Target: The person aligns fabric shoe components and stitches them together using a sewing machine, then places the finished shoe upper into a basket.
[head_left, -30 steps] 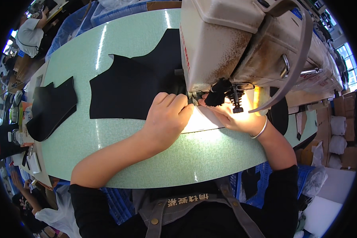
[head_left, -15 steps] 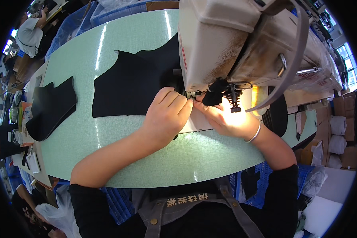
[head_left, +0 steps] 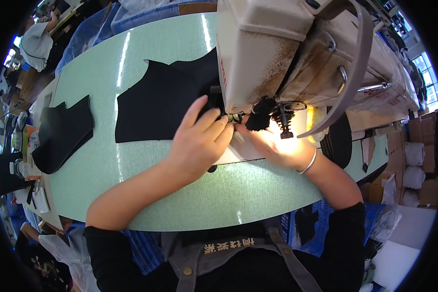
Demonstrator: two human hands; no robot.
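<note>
2 shifts: left hand (head_left: pixel 195 142) uncurls, fingers fanned; cloth (head_left: pixel 153 109), just left of the machine (head_left: pixel 258 58), edges rightward, seemingly feeding in; whether left or right hand (head_left: pixel 282 152) grips anything, I cannot tell.

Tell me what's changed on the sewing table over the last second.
The large black piece has slid a little right, toward the sewing machine. The left hand has partly uncurled, its fingers more spread; the right hand has shifted slightly left. No clear grasp or release shows. The smaller black piece at far left stayed put.
</note>
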